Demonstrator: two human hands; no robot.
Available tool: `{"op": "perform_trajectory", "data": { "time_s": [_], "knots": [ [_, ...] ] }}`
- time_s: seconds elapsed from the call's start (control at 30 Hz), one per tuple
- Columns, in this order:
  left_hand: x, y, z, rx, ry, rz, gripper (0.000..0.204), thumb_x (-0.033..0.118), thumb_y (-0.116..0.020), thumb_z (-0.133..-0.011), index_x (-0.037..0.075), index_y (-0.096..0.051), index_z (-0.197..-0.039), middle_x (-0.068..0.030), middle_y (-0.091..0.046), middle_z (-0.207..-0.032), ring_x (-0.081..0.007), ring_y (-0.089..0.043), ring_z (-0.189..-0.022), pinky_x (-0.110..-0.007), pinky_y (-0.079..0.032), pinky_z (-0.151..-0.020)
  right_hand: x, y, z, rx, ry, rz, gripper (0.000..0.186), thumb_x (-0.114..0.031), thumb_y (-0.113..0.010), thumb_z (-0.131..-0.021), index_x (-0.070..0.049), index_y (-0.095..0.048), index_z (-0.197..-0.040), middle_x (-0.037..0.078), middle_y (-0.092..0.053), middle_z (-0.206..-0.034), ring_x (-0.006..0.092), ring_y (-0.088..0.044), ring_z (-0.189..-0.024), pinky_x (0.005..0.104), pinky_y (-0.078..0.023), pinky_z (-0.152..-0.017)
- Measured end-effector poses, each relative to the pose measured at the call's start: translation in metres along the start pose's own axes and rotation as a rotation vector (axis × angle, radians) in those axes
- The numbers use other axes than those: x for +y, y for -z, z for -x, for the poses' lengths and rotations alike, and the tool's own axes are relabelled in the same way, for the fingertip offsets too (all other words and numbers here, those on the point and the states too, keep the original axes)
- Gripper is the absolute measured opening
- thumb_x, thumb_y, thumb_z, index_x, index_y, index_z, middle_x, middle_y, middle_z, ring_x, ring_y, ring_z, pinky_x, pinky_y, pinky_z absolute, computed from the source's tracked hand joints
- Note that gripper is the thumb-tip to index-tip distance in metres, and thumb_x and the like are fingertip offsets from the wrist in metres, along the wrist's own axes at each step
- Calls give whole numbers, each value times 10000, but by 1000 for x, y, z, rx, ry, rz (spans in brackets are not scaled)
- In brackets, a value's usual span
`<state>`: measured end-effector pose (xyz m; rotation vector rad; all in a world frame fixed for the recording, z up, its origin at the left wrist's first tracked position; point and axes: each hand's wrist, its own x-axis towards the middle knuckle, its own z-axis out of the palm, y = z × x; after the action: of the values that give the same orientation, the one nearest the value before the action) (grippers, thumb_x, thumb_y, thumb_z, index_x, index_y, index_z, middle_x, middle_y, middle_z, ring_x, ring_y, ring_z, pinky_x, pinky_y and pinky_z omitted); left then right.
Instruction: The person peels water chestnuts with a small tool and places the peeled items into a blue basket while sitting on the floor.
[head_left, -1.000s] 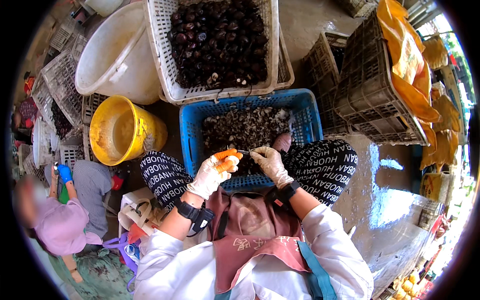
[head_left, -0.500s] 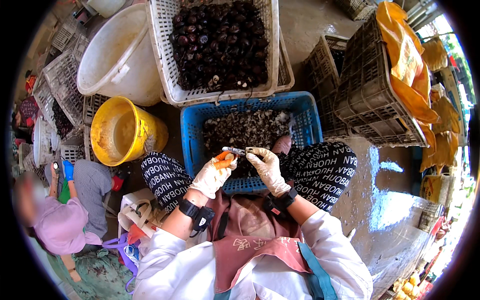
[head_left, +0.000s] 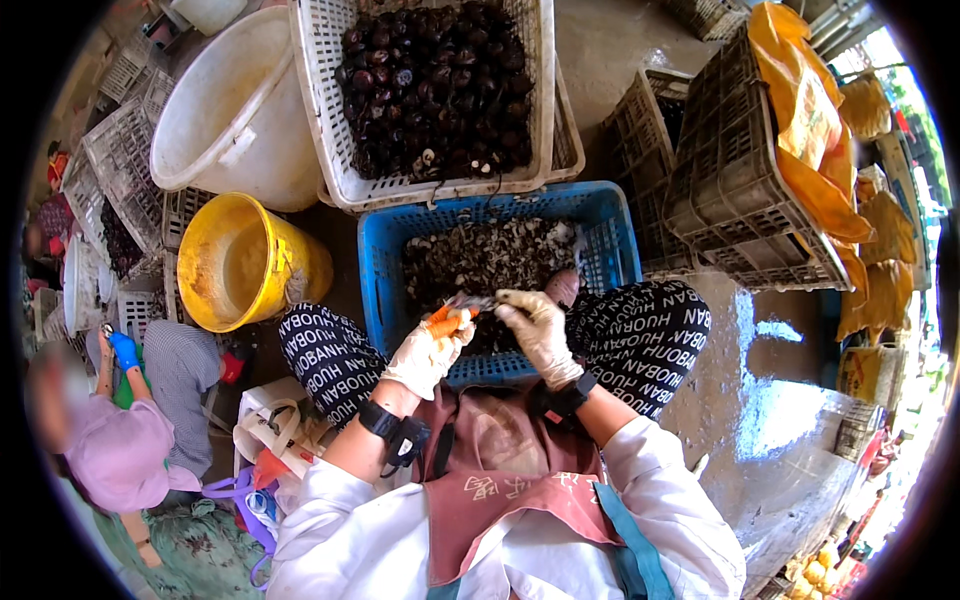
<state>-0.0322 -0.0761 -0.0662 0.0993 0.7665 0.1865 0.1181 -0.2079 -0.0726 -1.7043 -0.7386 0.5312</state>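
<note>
My left hand [head_left: 430, 350], in a whitish glove with orange covers on some fingers, is closed in a pinch above the blue crate [head_left: 380, 245]. What sits in its fingertips is too small and blurred to name. Fingers bent, my right hand [head_left: 537, 330] in a similar glove is closed on the end of a slim, pale metallic tool [head_left: 470, 300]. That tool reaches across to the left fingertips and is smeared by motion. Below both hands, dark and white scraps [head_left: 490, 255] cover the bottom of the blue crate.
A white crate [head_left: 310, 95] of dark, glossy round pieces [head_left: 440, 85] stands beyond the blue one. Left are a yellow bucket [head_left: 255, 265] and a large white tub [head_left: 215, 130]; farther left sits another person [head_left: 130, 440]. Stacked dirty crates [head_left: 745, 170] rise at right.
The tool, sharp before, is now blurred between my hands. My right hand has shifted slightly, its fingers more bent. The left hand stays nearly in place.
</note>
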Motion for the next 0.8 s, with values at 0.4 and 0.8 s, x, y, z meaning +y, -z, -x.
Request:
{"op": "perform_trajectory", "data": {
  "time_s": [0.4,0.8],
  "knots": [
    [5,-1,14,2,-47,-245,258,23,-586,-884,32,-578,-1141,-166,-619,-1111,-208,-628,-872,-206,-532,-576,-5,3,-6,-156,-68,37,215,-129,-713,-800,-47,-701,-999,116,-684,-937,225,-633,-884,303,-493,-820],
    [4,-1,5,-42,40,-98,267,68,-570,-900,51,-570,-1166,-140,-614,-1088,-163,-605,-746,-187,-484,-530,39,3,-8,-53,-159,43,181,-106,-711,-806,-27,-692,-969,109,-681,-942,201,-629,-878,300,-492,-816]
  ]
}}
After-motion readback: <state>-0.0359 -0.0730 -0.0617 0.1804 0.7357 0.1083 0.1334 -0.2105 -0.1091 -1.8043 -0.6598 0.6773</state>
